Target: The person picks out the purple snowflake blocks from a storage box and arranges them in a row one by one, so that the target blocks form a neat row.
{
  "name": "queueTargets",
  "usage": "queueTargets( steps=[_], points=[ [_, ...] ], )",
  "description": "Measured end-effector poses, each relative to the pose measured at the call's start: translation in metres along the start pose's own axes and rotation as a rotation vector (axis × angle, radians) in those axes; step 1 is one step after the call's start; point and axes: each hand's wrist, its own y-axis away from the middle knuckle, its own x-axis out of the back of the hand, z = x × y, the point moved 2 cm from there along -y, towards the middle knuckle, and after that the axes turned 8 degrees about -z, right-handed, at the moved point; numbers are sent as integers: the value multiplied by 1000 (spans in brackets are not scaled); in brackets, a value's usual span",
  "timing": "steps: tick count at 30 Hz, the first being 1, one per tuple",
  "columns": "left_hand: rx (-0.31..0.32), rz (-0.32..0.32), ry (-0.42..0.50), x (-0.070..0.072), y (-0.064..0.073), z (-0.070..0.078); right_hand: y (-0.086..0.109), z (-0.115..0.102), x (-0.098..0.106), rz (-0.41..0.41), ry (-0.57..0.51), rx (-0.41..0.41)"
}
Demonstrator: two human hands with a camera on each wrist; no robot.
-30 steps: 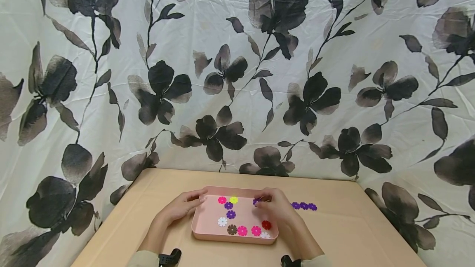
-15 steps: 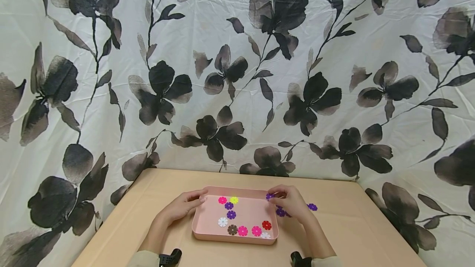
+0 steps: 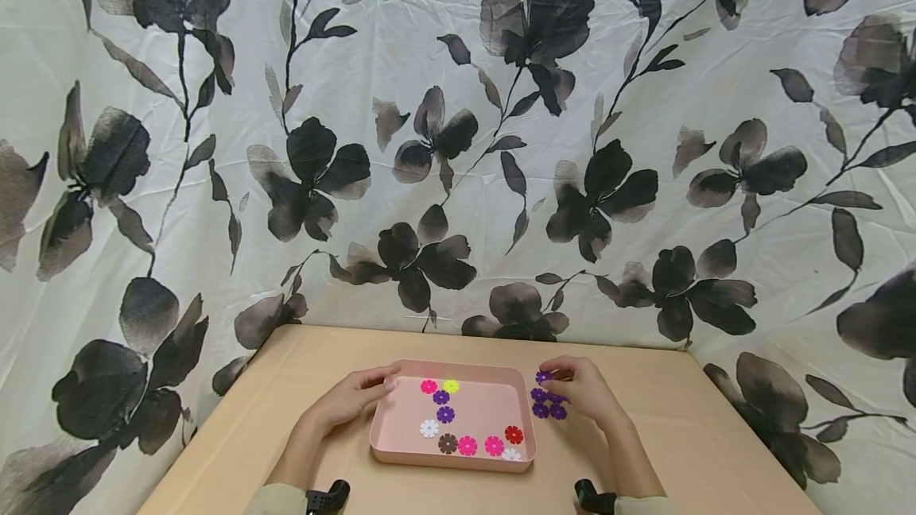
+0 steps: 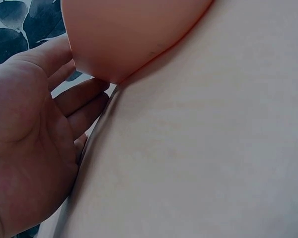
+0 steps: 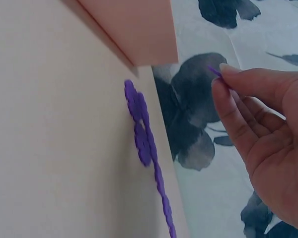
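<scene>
Pinching one purple flower point(image 3: 542, 377), the fingers of the right hand point(image 3: 583, 390) held it above the worktop point(image 3: 701, 443), at about two o'clock from the tray point(image 3: 479, 412). It looked thin, light and fairly stiff, easiest taken by its rim. More purple flowers point(image 3: 549, 404) lay toward six o'clock. The left hand point(image 3: 347, 400) gripped the tray's wall around ten o'clock.

Tan table point(image 3: 458, 491): tray point(image 3: 487, 412), purple flowers point(image 3: 540, 410), count unclear.

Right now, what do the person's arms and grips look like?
Left sleeve and right sleeve are pale beige. Left wristband and right wristband are black, each with a rounded lump. Left grip and right grip are bare, no gloves.
</scene>
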Motion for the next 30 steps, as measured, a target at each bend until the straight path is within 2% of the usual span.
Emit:
queueTargets(
  steps=[7, 18, 30],
  points=[
    [17, 4, 10, 0, 0, 0, 5, 9, 12, -14, 51, -31],
    [4, 1, -6, 1, 0, 1, 15, 18, 26, -46, 57, -66],
    [13, 7, -13, 1, 1, 1, 19, 32, 31, -100, 99, -24]
  ],
)
